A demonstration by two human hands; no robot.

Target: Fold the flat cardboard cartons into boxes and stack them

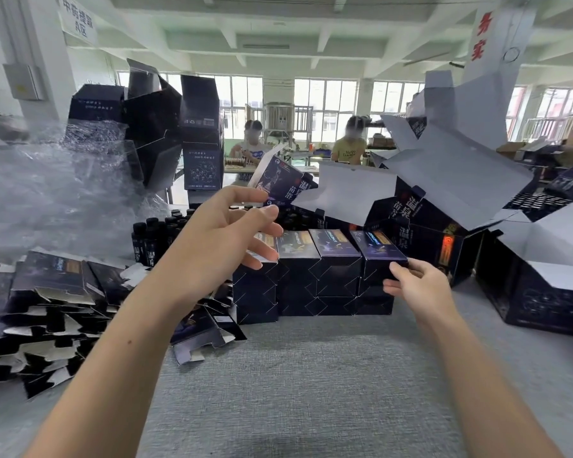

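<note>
A stack of folded dark blue boxes (315, 279) stands in rows at the middle of the grey table (298, 385). My right hand (417, 289) grips the near corner of the rightmost top box (379, 256). My left hand (222, 239) hovers open above the left end of the stack, fingers spread, holding nothing. A pile of flat dark cartons (43, 312) lies at the left, spilling toward the stack.
Large open dark cartons with white flaps (450, 180) crowd the right and back. Crumpled clear plastic wrap (47, 193) fills the left. Several small dark bottles (156, 236) stand behind the stack. Two seated people work at a far table.
</note>
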